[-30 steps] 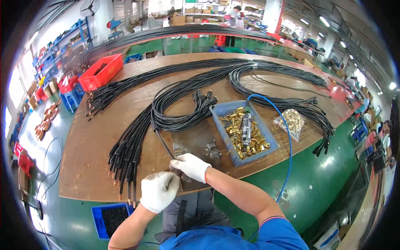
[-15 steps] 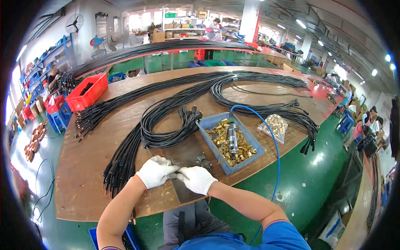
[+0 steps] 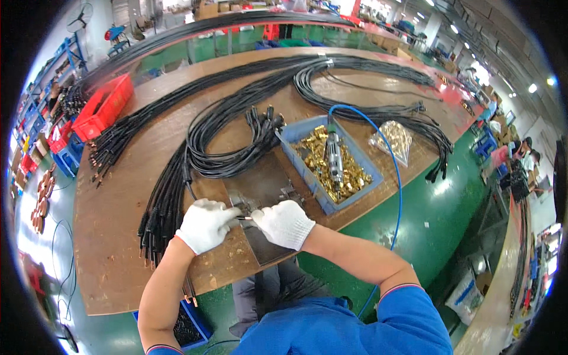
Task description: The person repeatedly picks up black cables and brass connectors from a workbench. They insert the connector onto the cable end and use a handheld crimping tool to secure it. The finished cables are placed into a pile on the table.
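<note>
My white-gloved left hand [image 3: 207,226] is closed around a black cable [image 3: 191,190], which runs into it from the bundle behind. The cable's thin bared end [image 3: 244,218] pokes out past my left fingertips. My right hand [image 3: 283,224], gloved too, pinches right at that end; whatever small piece is in its fingers is hidden. Both hands are over a dark metal plate [image 3: 269,239] at the table's near edge. A small metal fixture [image 3: 288,194] sits on the plate just beyond my right hand.
A blue bin [image 3: 368,190] of brass fittings holds a pneumatic screwdriver [image 3: 335,157] with a blue air hose [image 3: 397,195]. Beside it lies a bag of fittings [image 3: 393,142]. Black cable bundles [image 3: 222,157] cover much of the wooden table [image 3: 112,236]. A red crate [image 3: 106,106] stands far left.
The view has tipped downward. My hands have drawn slightly apart, and the cable end now shows between them.
</note>
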The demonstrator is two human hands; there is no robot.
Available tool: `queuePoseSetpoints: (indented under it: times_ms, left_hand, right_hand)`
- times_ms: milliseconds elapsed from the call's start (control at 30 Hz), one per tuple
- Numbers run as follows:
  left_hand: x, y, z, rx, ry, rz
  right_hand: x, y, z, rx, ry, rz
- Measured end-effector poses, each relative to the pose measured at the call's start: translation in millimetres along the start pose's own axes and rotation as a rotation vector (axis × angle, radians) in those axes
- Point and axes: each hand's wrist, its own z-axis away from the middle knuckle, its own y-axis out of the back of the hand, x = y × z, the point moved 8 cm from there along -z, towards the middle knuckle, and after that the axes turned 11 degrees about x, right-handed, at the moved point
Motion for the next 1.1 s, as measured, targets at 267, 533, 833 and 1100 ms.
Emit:
queuePoseSetpoints:
  times_ms: [267, 533, 833, 1100]
  left_hand:
    - [-9, 9, 1, 0.032, 0.092, 0.072]
    - [-10, -6, -16, 0.058, 0.077, 0.161]
    - [-14, -9, -10, 0.069, 0.141, 0.149]
    - [-16, -8, -17, 0.128, 0.171, 0.298]
  right_hand:
    - [145, 104, 12, 0.151, -0.588, 0.041]
    - [239, 22, -20, -0.214, -0.315, 0.213]
    - [252, -38, -33, -0.459, -0.226, 0.374]
    - [255, 28, -31, 0.204, -0.755, -0.401]
